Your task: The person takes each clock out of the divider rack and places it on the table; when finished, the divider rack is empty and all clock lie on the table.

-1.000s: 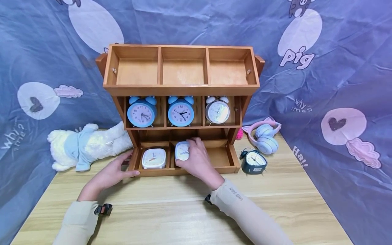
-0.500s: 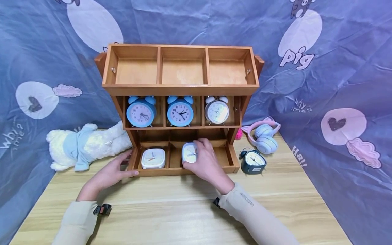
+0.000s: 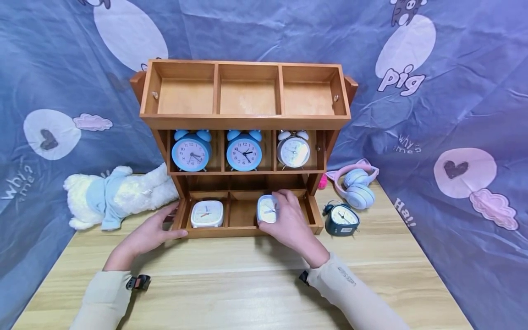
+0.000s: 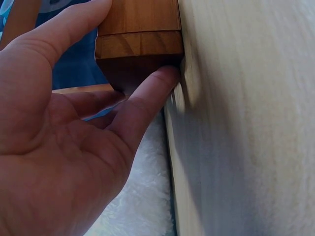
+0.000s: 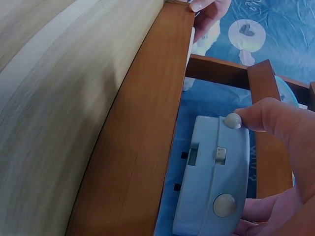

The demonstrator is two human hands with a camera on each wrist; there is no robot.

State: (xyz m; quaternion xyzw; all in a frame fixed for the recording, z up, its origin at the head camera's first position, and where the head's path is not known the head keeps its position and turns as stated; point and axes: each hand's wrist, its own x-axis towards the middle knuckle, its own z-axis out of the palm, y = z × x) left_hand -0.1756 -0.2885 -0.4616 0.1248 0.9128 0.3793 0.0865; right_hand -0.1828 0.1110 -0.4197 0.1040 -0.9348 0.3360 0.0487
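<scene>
In the bottom tier of the wooden shelf [image 3: 247,123], my right hand [image 3: 290,224] grips a small white alarm clock [image 3: 267,208] between thumb and fingers. Its upright face shows in the head view, its buttoned edge in the right wrist view. Part of the clock and the tier's right side are hidden by the hand. Another white alarm clock [image 3: 207,213] stands in the left bottom compartment. At the bottom tier's left end, my left hand [image 3: 150,233] rests against the wood, thumb at the front corner and fairly straight fingers along the side.
Two blue twin-bell clocks [image 3: 191,153] and a white twin-bell clock [image 3: 294,151] fill the middle tier. On the table [image 3: 231,284], a dark green alarm clock [image 3: 342,219] and cat-ear headphones [image 3: 358,188] lie to the right, a plush toy [image 3: 119,195] to the left.
My right hand has slid rightward along the bottom tier, carrying the gripped white clock from beside the left divider towards the right side. My left hand has stayed in place.
</scene>
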